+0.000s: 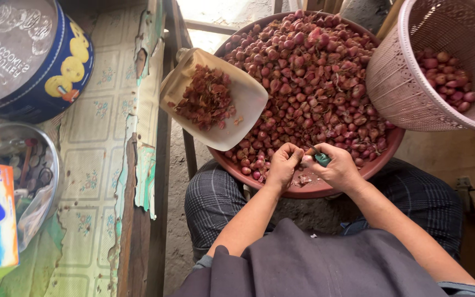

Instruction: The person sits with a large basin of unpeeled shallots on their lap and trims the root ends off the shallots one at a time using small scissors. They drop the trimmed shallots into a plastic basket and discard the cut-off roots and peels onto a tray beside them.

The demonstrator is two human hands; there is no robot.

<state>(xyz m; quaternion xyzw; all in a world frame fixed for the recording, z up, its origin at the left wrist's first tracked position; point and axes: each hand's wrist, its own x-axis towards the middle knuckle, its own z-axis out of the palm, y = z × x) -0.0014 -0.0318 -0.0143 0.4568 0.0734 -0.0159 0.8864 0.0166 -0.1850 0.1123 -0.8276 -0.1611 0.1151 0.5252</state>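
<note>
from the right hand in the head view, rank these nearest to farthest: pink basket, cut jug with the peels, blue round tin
Measured from the right hand, low over the basin's near rim:
1. Cut jug with the peels, up and to its left, resting on the shallots.
2. Pink basket, up and to its right; only a little farther than the jug, so a close call.
3. Blue round tin, far left on the bench, clearly farthest.

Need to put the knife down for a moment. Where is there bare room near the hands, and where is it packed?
The only bare patch in the big basin is its near rim, between the left hand and right hand. Beyond them, shallots cover it. The scoop holds peelings. The table has a bare strip between the cookie tin and its edge.
</note>
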